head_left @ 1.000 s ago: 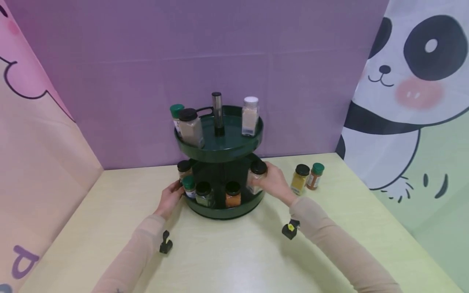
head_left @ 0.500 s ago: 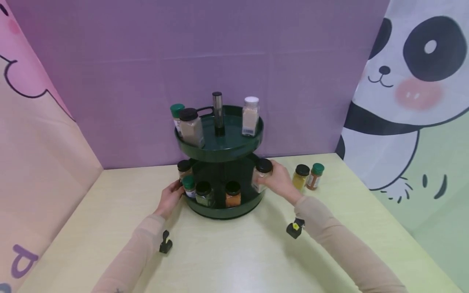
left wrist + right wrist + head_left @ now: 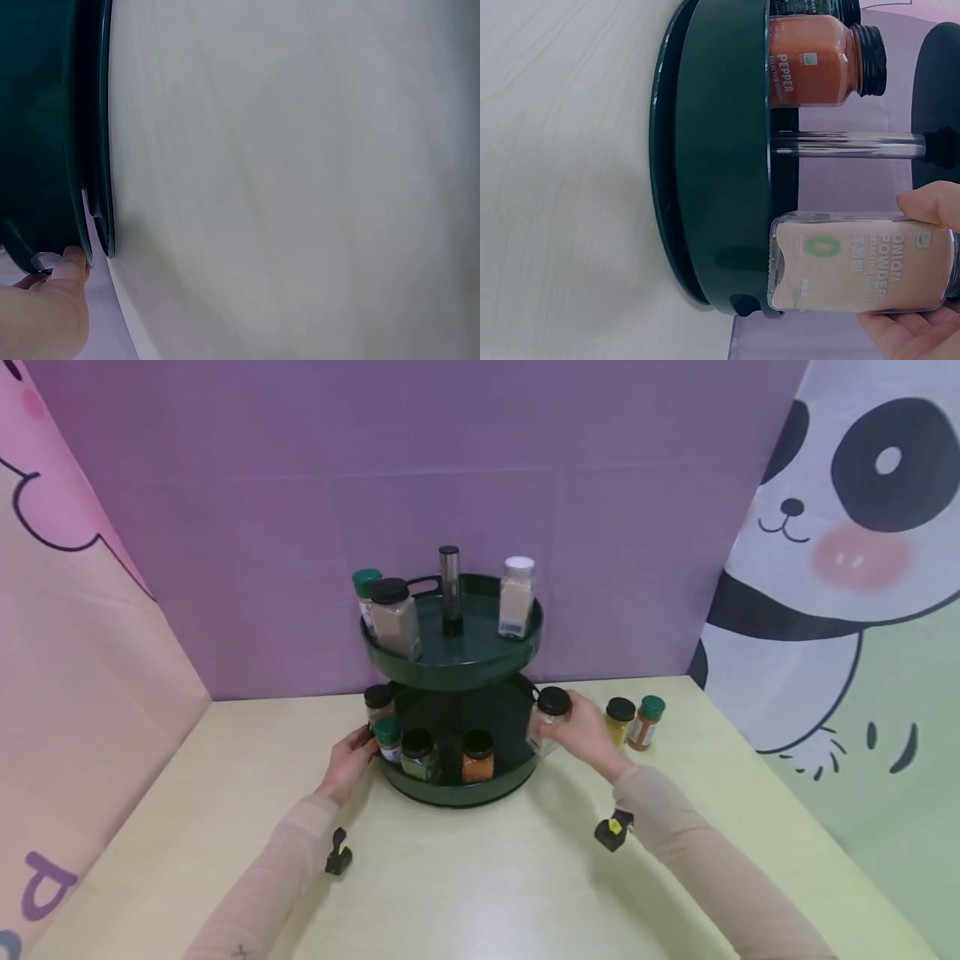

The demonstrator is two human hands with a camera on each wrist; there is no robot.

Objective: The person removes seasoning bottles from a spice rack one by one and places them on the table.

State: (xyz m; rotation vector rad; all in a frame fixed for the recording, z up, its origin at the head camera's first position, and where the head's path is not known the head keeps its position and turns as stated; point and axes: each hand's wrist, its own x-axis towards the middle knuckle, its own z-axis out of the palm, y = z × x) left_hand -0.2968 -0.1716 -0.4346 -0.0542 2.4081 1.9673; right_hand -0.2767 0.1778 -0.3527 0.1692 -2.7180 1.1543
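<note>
A two-tier dark green turntable rack (image 3: 453, 797) stands on the table. My right hand (image 3: 588, 733) grips a clear, black-lidded jar of onion powder (image 3: 840, 262) by its upper part. In the head view the jar is at the lower tier's right rim; the right wrist view shows its base right at that rim. At the opposite side, my left hand (image 3: 347, 766) pinches the rim of the lower tier, its thumb side on the outer wall (image 3: 37, 150); the other fingers are mostly hidden. On the lower tier are a pepper jar (image 3: 814, 60), a dark green-filled jar (image 3: 420, 758) and several others.
The upper tier carries a white-capped jar (image 3: 517, 597), a large black-lidded jar (image 3: 396, 622) and a green-capped jar (image 3: 366, 602) around a metal post (image 3: 450, 589). Right of the rack stand a yellow-filled jar (image 3: 618, 718) and a green-capped red jar (image 3: 645, 727). A purple backdrop (image 3: 300, 568) hangs behind.
My right hand has moved right with the onion powder jar, from over the lower tier to its right rim. My left hand stays at the left rim.
</note>
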